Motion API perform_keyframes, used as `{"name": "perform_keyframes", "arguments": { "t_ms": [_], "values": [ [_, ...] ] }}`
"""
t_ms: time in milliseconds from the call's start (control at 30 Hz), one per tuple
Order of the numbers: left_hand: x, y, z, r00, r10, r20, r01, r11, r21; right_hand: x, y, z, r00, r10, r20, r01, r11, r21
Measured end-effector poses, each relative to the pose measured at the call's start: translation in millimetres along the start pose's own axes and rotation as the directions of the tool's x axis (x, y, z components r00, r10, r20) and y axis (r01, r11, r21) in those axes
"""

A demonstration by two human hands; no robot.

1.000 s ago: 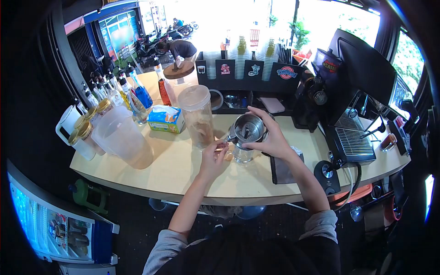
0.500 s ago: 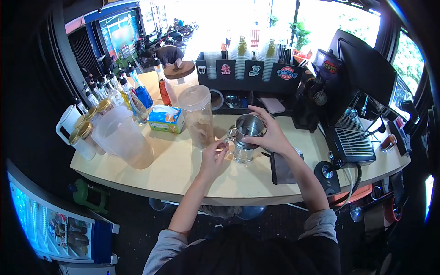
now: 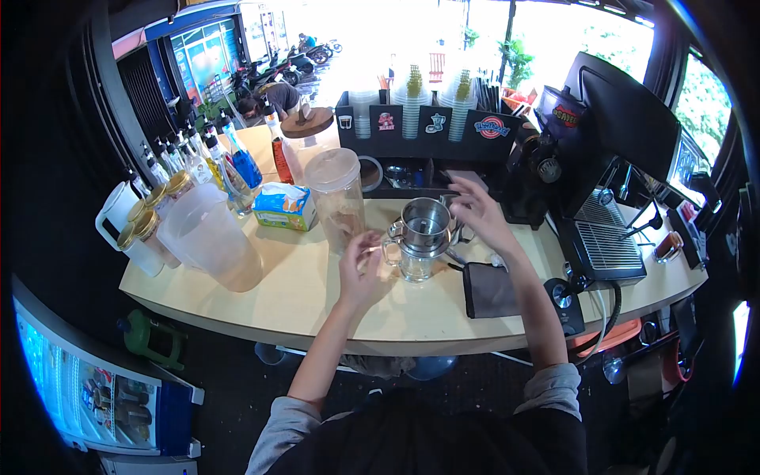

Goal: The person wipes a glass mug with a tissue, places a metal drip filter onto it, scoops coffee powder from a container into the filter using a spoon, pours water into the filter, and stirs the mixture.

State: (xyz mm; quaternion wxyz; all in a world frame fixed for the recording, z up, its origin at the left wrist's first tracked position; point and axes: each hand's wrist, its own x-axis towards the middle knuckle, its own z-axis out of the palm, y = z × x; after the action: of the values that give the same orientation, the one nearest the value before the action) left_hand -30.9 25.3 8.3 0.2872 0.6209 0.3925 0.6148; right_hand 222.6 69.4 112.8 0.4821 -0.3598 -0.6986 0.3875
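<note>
A metal drip filter (image 3: 426,228) with a handle sits upright on top of a clear glass mug (image 3: 415,269). To its left is my left hand (image 3: 360,267), fingers curved and apart, holding nothing. It is close to the mug's handle and in front of a tall clear lidded canister (image 3: 336,190). My right hand (image 3: 480,214) is raised just right of the filter, its fingers spread with nothing in them. Below that hand lies a folded dark cloth (image 3: 492,291). A shiny item between the right hand and the filter is partly hidden.
Left of my hands stand a tissue box (image 3: 283,207), a translucent pitcher (image 3: 207,245) and several syrup bottles (image 3: 247,168). Behind is a black organizer (image 3: 388,142) with stacked plastic cups. An espresso machine (image 3: 606,237) takes up the right side. A person (image 3: 277,99) bends down outside.
My right hand has let go of the metal filter and moved up and right. My left hand has opened and drawn slightly left. The filter stays on the mug.
</note>
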Motion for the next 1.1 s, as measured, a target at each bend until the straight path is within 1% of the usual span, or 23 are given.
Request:
{"name": "perform_keyframes", "arguments": {
  "t_ms": [33,67,100,133,167,200,233,300,333,367,400,467,533,600,633,700,733,767,833,867,933,1033,1100],
  "values": [
    [2.8,0.7,-2.3,0.998,0.018,-0.065,-0.021,0.999,-0.031,-0.2,15.5,-9.0,1.0,-0.004,0.002,0.004,1.0,-0.003],
    [5.6,1.9,-3.3,0.991,0.035,-0.13,-0.043,0.997,-0.06,-2.7,33.6,-18.3,0.994,0.084,-0.076,-0.088,0.994,-0.062],
    [8.9,6.2,-2.2,0.99,0.039,-0.133,-0.047,0.997,-0.059,-5.1,48.3,-24.8,0.974,0.165,-0.158,-0.183,0.977,-0.112],
    [12.2,14.2,-0.3,0.982,0.116,-0.151,-0.121,0.992,-0.021,-8.1,57.3,-27.5,0.975,0.16,-0.155,-0.178,0.978,-0.111],
    [15.1,23.1,1.3,0.967,0.191,-0.165,-0.191,0.981,0.02,-12.3,67.0,-28.8,0.956,0.212,-0.202,-0.259,0.933,-0.251],
    [18.6,35.5,3.1,0.967,0.194,-0.167,-0.193,0.981,0.025,-14.5,75.0,-28.5,0.933,0.253,-0.255,-0.338,0.862,-0.379],
    [22.6,49.6,5.3,0.967,0.232,-0.108,-0.225,0.972,0.073,-15.4,82.4,-27.0,0.934,0.252,-0.252,-0.335,0.864,-0.375],
    [30.9,56.9,10.1,0.963,0.265,-0.043,-0.258,0.959,0.12,-16.8,97.5,-25.8,0.925,0.306,-0.225,-0.338,0.934,-0.12],
    [34.8,56.6,12.9,0.98,0.198,0.011,-0.198,0.974,0.11,-16.9,105.2,-25.8,0.924,0.307,-0.226,-0.339,0.934,-0.116],
    [38.1,55.7,15.2,0.989,0.129,0.067,-0.135,0.985,0.103,-17.6,112.9,-26.2,0.941,0.287,-0.178,-0.288,0.957,0.019],
    [41.2,53.5,16.6,0.989,0.128,0.071,-0.134,0.986,0.103,-18.9,108.3,-24.4,0.957,0.258,-0.134,-0.237,0.959,0.155],
    [47.0,48.1,17.8,0.983,0.066,0.173,-0.064,0.998,-0.016,-19.0,96.4,-26.8,0.961,0.233,-0.15,-0.218,0.97,0.107],
    [48.4,45.9,19.0,0.983,0.047,0.175,-0.04,0.998,-0.044,-21.5,87.7,-23.8,0.963,0.21,-0.166,-0.203,0.977,0.06],
    [48.2,46.5,19.6,0.983,0.031,0.182,-0.017,0.997,-0.074,-25.0,85.4,-21.7,0.926,0.292,-0.24,-0.356,0.884,-0.302],
    [48.0,48.5,19.5,0.982,0.03,0.188,-0.017,0.997,-0.07,-27.9,84.9,-17.4,0.924,0.292,-0.246,-0.359,0.883,-0.302],
    [48.9,50.9,22.2,0.98,0.035,0.194,-0.022,0.997,-0.069,-34.9,84.5,-5.2,0.951,0.291,-0.1,-0.301,0.949,-0.097],
    [47.9,51.4,24.6,0.981,0.038,0.188,-0.03,0.998,-0.047,-34.6,95.5,-0.3,0.968,0.226,-0.107,-0.231,0.972,-0.037],
    [47.0,52.0,25.8,0.983,0.041,0.18,-0.038,0.999,-0.023,-34.1,99.5,-0.2,0.969,0.225,-0.105,-0.229,0.973,-0.038],
    [45.0,53.0,26.2,0.983,0.02,0.184,-0.025,0.999,0.027,-32.9,100.5,-0.1,0.926,0.327,-0.19,-0.287,0.934,0.212],
    [44.3,53.5,26.1,0.982,-0.002,0.191,-0.012,0.997,0.075,-32.2,100.5,-3.2,0.926,0.327,-0.189,-0.287,0.934,0.212],
    [43.0,55.4,25.8,0.981,-0.022,0.194,0.01,0.998,0.062,-31.6,89.1,-11.2,0.959,0.182,-0.218,-0.174,0.983,0.055],
    [41.9,54.1,26.6,0.982,-0.027,0.187,0.017,0.998,0.054,-39.8,63.2,-19.8,0.961,0.189,-0.203,-0.205,0.977,-0.056],
    [41.5,54.6,27.2,0.984,-0.011,0.175,0.001,0.998,0.061,-41.3,61.2,-24.6,0.967,0.147,-0.207,-0.155,0.988,-0.023]
  ]
}}
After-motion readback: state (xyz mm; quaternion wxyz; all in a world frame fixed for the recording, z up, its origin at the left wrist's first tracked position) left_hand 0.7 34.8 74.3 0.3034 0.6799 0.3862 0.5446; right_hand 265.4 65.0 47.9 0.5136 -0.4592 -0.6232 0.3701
